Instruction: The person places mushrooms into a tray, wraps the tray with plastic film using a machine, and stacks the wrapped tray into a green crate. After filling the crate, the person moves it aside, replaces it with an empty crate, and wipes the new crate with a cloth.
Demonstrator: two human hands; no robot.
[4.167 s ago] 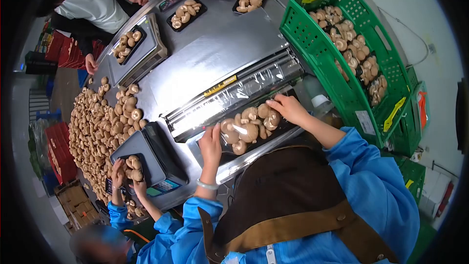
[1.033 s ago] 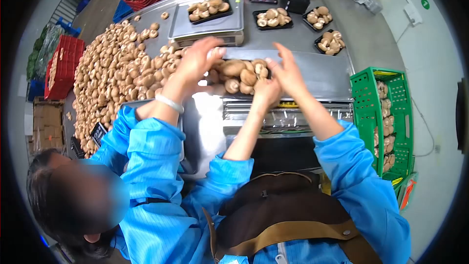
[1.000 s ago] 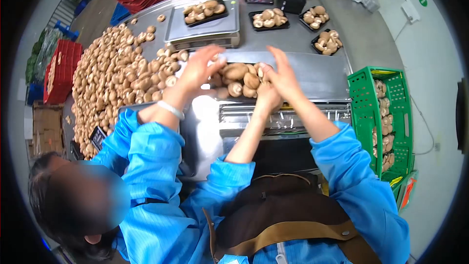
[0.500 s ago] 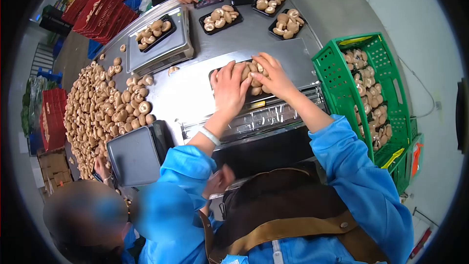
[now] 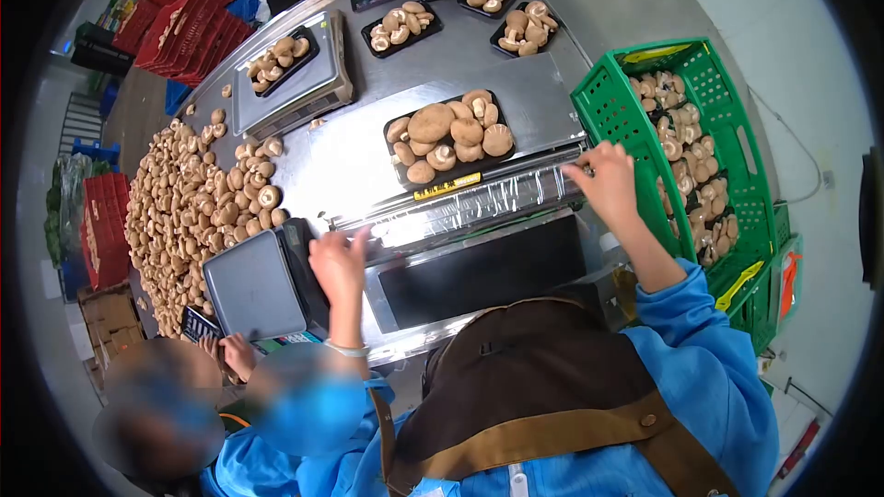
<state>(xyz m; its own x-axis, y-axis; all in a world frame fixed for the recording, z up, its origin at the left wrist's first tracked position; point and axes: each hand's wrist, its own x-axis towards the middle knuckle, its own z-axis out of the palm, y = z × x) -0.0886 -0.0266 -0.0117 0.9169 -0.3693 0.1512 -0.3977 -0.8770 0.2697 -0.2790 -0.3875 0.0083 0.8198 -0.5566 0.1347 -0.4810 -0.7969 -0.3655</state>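
Stainless steel table (image 5: 368,161) fills the middle of the view, with a film-wrapping machine (image 5: 479,239) at its near edge. On the machine's upper plate sits a black tray of mushrooms (image 5: 448,137), touched by neither hand. Just below it, at 6 o'clock from the tray, a band of clear cling film (image 5: 474,202) stretches across the machine.

At the film's 3 o'clock end the right hand (image 5: 608,182) has its fingers curled and pinched on the film edge. At the 9 o'clock end the left hand (image 5: 338,260) is raised with fingers bent at the film's corner; whether it actually grips the film cannot be told.

A green crate (image 5: 608,106) holding packed mushroom trays stands at 3 o'clock, just beside the right hand. A loose heap of mushrooms (image 5: 198,212) covers the table at 9 o'clock, and an empty scale (image 5: 253,285) lies near the left hand. A second scale (image 5: 290,83) carrying a filled tray sits at 11 o'clock, with three more filled trays (image 5: 460,9) at 12 o'clock. A co-worker's hand (image 5: 238,352) shows at 7 o'clock.
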